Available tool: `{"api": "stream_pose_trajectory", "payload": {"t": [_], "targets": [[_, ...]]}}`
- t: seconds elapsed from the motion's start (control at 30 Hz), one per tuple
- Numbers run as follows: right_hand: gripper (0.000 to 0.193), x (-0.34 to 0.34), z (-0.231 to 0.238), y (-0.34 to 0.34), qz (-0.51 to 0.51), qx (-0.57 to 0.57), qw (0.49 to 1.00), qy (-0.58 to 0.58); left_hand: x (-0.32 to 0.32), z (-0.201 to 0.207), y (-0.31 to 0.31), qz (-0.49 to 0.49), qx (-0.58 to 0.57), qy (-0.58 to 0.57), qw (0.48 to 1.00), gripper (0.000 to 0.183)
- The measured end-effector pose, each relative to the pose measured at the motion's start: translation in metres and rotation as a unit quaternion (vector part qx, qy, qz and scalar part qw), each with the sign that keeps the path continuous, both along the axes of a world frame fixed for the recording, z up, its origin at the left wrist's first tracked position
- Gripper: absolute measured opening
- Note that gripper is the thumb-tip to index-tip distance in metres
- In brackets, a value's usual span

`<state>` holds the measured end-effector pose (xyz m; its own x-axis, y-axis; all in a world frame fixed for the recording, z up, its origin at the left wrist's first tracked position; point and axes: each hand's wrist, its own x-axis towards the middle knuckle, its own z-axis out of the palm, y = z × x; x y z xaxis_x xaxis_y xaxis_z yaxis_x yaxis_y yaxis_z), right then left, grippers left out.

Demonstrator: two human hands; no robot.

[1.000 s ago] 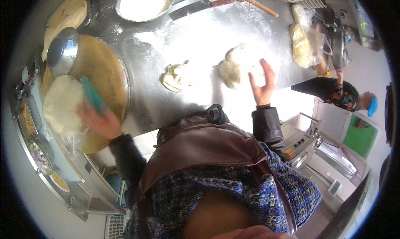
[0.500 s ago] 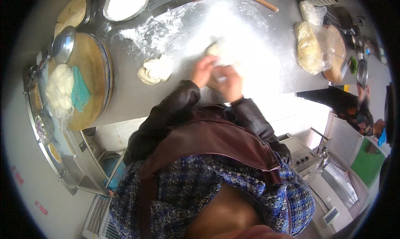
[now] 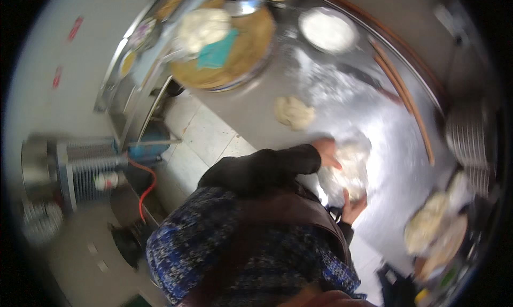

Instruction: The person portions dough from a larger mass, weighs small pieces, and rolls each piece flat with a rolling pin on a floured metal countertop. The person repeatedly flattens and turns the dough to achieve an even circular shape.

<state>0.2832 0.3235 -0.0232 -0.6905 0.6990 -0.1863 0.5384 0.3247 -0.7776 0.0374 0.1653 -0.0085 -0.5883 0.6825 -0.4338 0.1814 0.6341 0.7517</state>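
Note:
A pale piece of dough under clear plastic (image 3: 352, 160) lies at the counter's near edge, blurred by motion. My left hand (image 3: 327, 153) is on its left side, with fingers curving over the plastic. At its near right edge, my right hand (image 3: 354, 206) grips the plastic, thumb pointing up. Whether the dough is inside a bag or only covered by a sheet, I cannot tell. A smaller bare lump of dough (image 3: 295, 113) sits on the steel counter (image 3: 251, 114), left of and beyond my left hand.
A bowl of flour (image 3: 328, 30), a knife (image 3: 368, 79) and rolling pins (image 3: 406, 93) lie farther back. On the left, a round wooden board (image 3: 251, 55) bears wrapped dough (image 3: 204, 30), a teal cloth (image 3: 218, 51) and a scale (image 3: 245, 2). Wrapped dough (image 3: 426, 224) and stacked plates (image 3: 466, 136) are right.
My view has swung round, so the counter appears rotated. My hands, close together over the floured counter before, are now apart on the plastic-covered dough.

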Motion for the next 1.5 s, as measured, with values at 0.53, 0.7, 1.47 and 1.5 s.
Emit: {"api": "stream_pose_trajectory", "payload": {"t": [0.53,0.7,1.47,1.5], "targets": [[0.043,-0.342,0.186,-0.176,0.278,-0.146,0.896,0.314,-0.172,0.191,-0.277,0.437,0.407,0.003,0.802,0.039],[0.046,-0.568,0.194,-0.308,0.396,-0.153,0.824,0.374,-0.303,0.194,-0.412,0.539,0.342,0.261,0.724,0.043],[0.059,-0.423,0.098,-0.374,0.431,0.21,0.813,0.331,-0.265,0.056,-0.431,0.405,-0.02,0.504,0.762,0.067],[0.056,-0.395,0.097,-0.35,0.374,0.199,0.848,0.318,-0.252,0.068,-0.418,0.391,0.023,0.526,0.755,0.065]]}}
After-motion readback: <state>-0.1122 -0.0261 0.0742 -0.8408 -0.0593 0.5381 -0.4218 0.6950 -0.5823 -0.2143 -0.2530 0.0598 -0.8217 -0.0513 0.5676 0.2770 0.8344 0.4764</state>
